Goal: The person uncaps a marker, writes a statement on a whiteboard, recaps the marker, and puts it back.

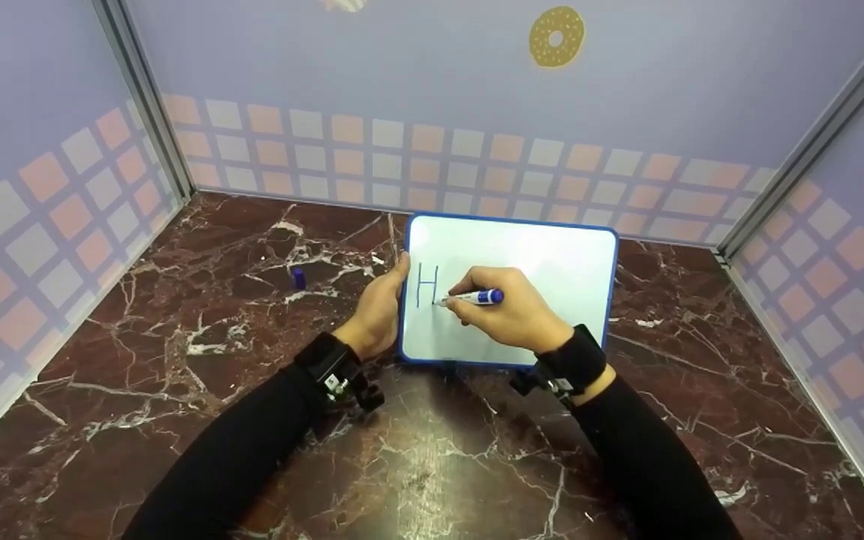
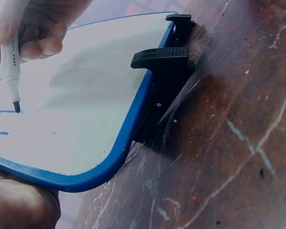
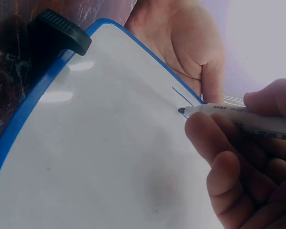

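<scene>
A blue-framed whiteboard (image 1: 567, 262) leans back on the marble-patterned table. My left hand (image 1: 376, 315) holds its left edge, thumb up along the frame and the other fingers hidden behind. In my right hand (image 1: 514, 307) a white marker (image 1: 481, 298) with a blue end is pinched between thumb and fingers. Its dark tip touches the board at the foot of the right stroke of a blue letter H (image 1: 427, 283). Seen from the left wrist, black stand hooks (image 2: 167, 59) grip the board's lower frame.
On the table to the left of the board lies a small blue marker cap (image 1: 298, 278). Walls with pink and white squares (image 1: 428, 139) enclose the table (image 1: 252, 405) at the back and both sides. Wrist-worn cameras (image 1: 338, 382) sit on both forearms.
</scene>
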Demonstrator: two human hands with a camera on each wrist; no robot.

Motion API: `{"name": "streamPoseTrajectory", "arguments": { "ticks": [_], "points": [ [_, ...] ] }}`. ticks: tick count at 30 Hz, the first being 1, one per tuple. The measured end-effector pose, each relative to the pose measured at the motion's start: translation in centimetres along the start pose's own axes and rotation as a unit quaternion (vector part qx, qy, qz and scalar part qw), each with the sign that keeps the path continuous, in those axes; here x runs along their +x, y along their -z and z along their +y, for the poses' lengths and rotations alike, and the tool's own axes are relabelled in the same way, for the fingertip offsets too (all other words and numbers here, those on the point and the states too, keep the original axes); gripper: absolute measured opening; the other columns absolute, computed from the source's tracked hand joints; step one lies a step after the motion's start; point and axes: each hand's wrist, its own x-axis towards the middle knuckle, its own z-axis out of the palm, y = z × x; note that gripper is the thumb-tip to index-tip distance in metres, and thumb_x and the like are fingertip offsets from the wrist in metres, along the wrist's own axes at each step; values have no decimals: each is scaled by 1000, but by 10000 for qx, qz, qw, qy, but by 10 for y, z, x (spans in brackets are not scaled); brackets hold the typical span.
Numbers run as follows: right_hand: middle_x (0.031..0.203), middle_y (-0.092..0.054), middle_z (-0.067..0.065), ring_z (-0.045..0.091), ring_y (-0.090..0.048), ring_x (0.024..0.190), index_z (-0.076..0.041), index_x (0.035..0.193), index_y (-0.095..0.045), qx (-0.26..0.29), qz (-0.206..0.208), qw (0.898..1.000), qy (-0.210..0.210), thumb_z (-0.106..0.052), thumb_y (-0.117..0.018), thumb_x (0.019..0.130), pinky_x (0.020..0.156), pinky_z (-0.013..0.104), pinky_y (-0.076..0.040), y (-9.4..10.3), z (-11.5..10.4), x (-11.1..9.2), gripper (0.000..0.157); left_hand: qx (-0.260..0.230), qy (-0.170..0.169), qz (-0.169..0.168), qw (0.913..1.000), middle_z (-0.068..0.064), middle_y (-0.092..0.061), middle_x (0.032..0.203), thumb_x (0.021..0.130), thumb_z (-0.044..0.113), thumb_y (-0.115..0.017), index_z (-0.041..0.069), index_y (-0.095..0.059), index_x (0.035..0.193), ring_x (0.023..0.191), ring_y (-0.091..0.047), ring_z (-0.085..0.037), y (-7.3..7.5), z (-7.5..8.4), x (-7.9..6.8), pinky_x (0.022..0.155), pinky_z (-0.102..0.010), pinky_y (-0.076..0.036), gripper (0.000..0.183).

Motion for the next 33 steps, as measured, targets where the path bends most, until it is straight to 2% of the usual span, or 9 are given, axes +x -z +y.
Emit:
{"name": "streamPoseTrajectory", "arguments": {
  "ticks": [15,19,25,33],
  "points": [
    [88,-81,13,15,-74,74,-1,103,-79,-11,-120,9997,-192,-8,-78,104,64,26,-57,0,-1,0,7,34,-51,-13,10000,-20,-73,125,121,52,-35,1,-60,149,109,-74,-33,0,0,0,94,-48,-65,64],
    [87,-81,8,13,-74,75,-2,102,-78,-153,-135,9998,-49,-8,-79,104,66,27,-59,0,-4,0,7,24,-30,-60,10000,-21,-73,126,121,53,-35,1,-61,149,110,-74,-34,0,0,0,95,-48,-65,65],
    [99,-83,2,14,-78,84,-5,102,-79,-431,-2,9981,429,-10,-79,104,76,31,-65,4,-9,0,5,24,-19,-62,10000,-22,-74,126,120,55,-36,1,-62,147,110,-76,-35,0,0,-1,93,-49,-66,65],
    [95,-82,4,16,-77,73,-2,104,-81,-283,384,9979,435,-6,-79,103,64,23,-57,16,-3,-1,4,77,-10,-58,10000,-20,-75,124,121,54,-36,2,-62,148,109,-76,-32,0,1,0,91,-47,-65,64]
  ]
}}
